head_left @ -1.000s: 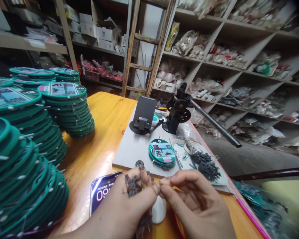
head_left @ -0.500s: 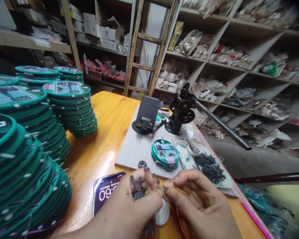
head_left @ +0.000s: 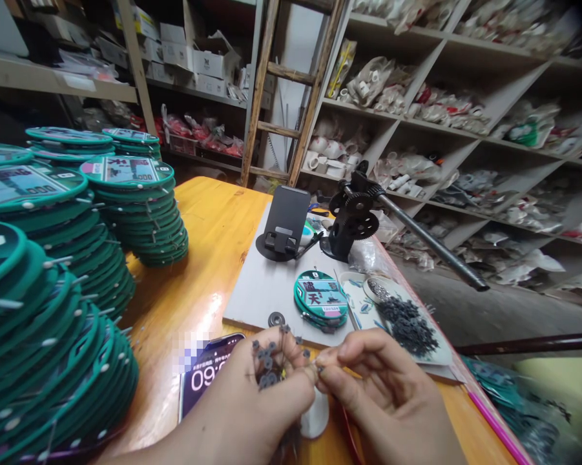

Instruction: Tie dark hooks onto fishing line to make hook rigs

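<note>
In my closed left hand (head_left: 266, 407) is a bunch of small dark grey pieces (head_left: 268, 368) on thin wires, poking up between thumb and fingers. My right hand (head_left: 392, 387) is closed in a pinch, its thumb and index fingertips meeting the tip of my left thumb. Whatever lies between these fingertips is too small to make out. Beneath the hands, partly covered, shows a white round object (head_left: 314, 416). A phone (head_left: 201, 378) with its screen lit lies under my left wrist. Just beyond the hands are green line spools (head_left: 321, 300) and a small black ring (head_left: 276, 320).
Tall stacks of green spools (head_left: 53, 361) fill the left side. On a white board (head_left: 252, 290) stand a black phone holder (head_left: 285, 223) and a geared winder (head_left: 351, 219) with a long rod. A white tray (head_left: 438, 355) holds many dark pieces. Shelves (head_left: 446, 71) and a wooden ladder (head_left: 259, 110) stand behind.
Hardly anything differs. Both hands keep the same pinch, with only a tiny shift of the fingers, and the whole view has slid slightly.
</note>
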{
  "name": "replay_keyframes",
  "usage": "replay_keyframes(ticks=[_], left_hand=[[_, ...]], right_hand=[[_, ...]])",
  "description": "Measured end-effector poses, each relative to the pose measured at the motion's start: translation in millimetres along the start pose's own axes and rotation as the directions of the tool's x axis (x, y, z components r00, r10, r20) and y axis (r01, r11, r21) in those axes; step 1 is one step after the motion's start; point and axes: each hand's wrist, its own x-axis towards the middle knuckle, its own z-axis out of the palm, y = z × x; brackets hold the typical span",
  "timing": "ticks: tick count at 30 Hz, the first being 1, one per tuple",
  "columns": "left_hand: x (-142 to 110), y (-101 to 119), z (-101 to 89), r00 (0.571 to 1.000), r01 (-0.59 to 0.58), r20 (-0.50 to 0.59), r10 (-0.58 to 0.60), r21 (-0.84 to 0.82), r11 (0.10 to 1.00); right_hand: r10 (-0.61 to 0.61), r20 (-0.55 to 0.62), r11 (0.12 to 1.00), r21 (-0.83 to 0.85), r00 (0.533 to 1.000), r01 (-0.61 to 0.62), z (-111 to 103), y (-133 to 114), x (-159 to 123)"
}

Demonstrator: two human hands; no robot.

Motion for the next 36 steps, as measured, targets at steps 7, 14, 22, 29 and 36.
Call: replay_keyframes(ticks=[7, 14, 22, 29, 36], left_hand=[[2, -3, -2.8, 1.0, 0.009, 0.023, -0.008, -0.028, 1.0], [-6, 6, -0.3, 0.999, 0.02, 0.034, -0.019, -0.011, 1.0], [-6, 7, 0.9, 0.999, 0.036, 0.004, -0.037, 0.022, 0.999], [-7, 9, 1.8, 0.999, 0.04, 0.018, -0.04, -0.001, 0.999], [-8, 10, 2.0, 0.999, 0.03, 0.043, -0.03, 0.0, 1.0]], right_hand=[[0.02, -0.02, 1.0, -0.005, 1.0, -0.02, 2, -2, 0], [-0.037, -0.026, 0.992, -0.12, 0.999, 0.034, 3, -7, -3], [-0.095, 0.017, 0.976, -0.193, 0.995, 0.096, 0, -8, -2], [-0.091, -0.017, 0.975, -0.206, 0.996, 0.085, 4, -10, -2], [-0.101, -0.008, 0.969, -0.226, 0.995, 0.096, 2, -10, -4]])
